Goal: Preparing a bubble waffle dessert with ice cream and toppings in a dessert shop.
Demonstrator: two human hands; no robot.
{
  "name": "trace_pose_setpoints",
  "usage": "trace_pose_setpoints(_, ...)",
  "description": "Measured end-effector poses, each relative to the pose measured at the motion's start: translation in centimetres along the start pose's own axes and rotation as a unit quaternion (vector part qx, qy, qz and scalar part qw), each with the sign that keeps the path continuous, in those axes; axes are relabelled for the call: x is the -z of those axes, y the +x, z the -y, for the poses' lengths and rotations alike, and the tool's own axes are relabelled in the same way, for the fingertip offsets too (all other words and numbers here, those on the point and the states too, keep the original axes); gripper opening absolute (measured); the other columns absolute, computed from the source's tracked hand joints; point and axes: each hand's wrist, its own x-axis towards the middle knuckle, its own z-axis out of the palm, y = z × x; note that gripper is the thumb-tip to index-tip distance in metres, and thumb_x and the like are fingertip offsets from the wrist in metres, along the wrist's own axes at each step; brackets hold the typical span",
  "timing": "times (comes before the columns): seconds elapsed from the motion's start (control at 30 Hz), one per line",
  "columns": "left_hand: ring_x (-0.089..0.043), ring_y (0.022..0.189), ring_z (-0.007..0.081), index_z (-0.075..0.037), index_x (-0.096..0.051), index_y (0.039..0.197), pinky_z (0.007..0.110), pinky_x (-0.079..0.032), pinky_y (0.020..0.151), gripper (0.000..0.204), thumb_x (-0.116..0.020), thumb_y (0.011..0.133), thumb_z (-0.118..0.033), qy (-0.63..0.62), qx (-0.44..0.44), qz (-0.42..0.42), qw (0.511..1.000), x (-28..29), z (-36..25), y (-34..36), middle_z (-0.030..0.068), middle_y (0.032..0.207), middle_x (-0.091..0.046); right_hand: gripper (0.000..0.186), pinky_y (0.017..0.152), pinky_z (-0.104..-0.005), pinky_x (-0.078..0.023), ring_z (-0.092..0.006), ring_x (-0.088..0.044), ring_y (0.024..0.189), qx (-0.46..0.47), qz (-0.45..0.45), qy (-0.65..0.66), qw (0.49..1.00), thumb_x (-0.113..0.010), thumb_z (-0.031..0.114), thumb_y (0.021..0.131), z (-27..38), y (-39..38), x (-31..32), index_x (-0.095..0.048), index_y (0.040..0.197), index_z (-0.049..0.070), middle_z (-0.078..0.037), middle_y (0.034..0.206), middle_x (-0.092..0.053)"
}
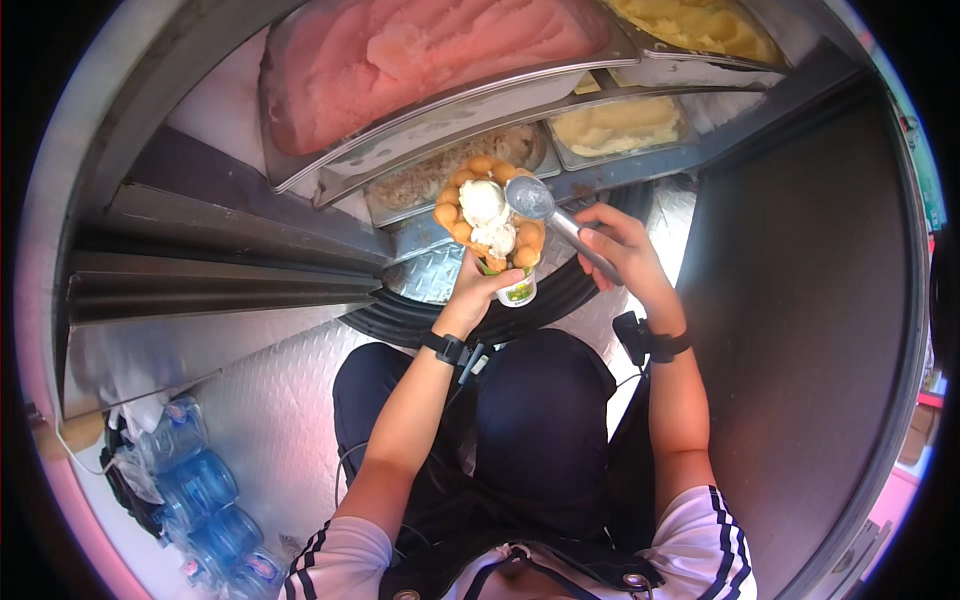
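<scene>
My left hand (478, 290) is closed around a small white paper cup (519, 290) with a green print. A golden bubble waffle (448, 214), curled into a cone, stands in the cup. White ice cream (484, 203) sits in the waffle's hollow. In my right hand (628, 252) is the handle of a metal ice cream scoop (530, 198), fingers wrapped round it. The scoop's round head is at the right edge of the waffle, beside the ice cream; whether they touch I cannot tell. Some whitish residue shows in the bowl of the scoop.
Ahead lie metal tubs of pink ice cream (400, 60), yellow ice cream (700, 28), pale yellow ice cream (618, 127) and a brownish-white one (430, 178). A dark panel (800, 300) rises at right. Several blue water bottles (200, 490) lie at lower left.
</scene>
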Motion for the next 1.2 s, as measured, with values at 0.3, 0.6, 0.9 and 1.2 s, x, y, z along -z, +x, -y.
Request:
trace_pose_setpoints(0.3,-0.05,0.117,0.0186,-0.003,-0.037,0.133,0.034,-0.039,0.101,0.077,-0.078,0.068,0.001,0.017,-0.027,-0.001,1.0,-0.1,0.3,0.2,0.0058,0.124,-0.052,0.022,0.032,-0.0265,-0.034,-0.0125,-0.045,0.035,-0.073,-0.005,-0.023,0.997,-0.048,0.024,0.097,0.6,-0.9,-1.3,-0.054,0.099,0.004,-0.004,0.054,-0.05)
trace_pose_setpoints(0.6,-0.052,0.114,0.0181,-0.002,-0.037,0.131,0.033,-0.041,0.098,0.075,-0.078,0.069,0.0,0.025,-0.032,-0.013,0.999,0.1,0.3,0.4,0.0063,0.123,-0.053,0.023,0.035,-0.0259,-0.033,-0.0111,-0.043,0.036,-0.063,-0.015,-0.129,0.99,-0.05,0.023,0.096,1.1,-1.8,-1.7,-0.056,0.101,0.001,-0.003,0.054,-0.05)
trace_pose_setpoints(0.9,-0.05,0.119,0.0203,-0.003,-0.033,0.136,0.035,-0.038,0.102,0.082,-0.078,0.068,0.0,0.018,-0.002,0.002,1.0,0.1,0.6,0.3,0.0069,0.127,-0.051,0.023,0.033,-0.0251,-0.033,-0.0123,-0.043,0.034,-0.08,0.022,0.072,0.994,-0.048,0.026,0.097,-1.2,-1.3,0.0,-0.056,0.099,0.004,-0.006,0.056,-0.051)
trace_pose_setpoints(1.2,-0.047,0.122,0.0202,-0.004,-0.031,0.138,0.035,-0.038,0.103,0.085,-0.078,0.068,0.001,0.007,0.049,0.03,0.998,-0.7,1.8,1.8,0.0062,0.129,-0.048,0.03,0.058,-0.0388,-0.051,-0.0304,-0.065,0.065,0.08,-0.361,-0.403,0.837,-0.062,0.033,0.085,-3.9,7.3,10.7,-0.062,0.096,0.006,-0.016,0.073,-0.066)
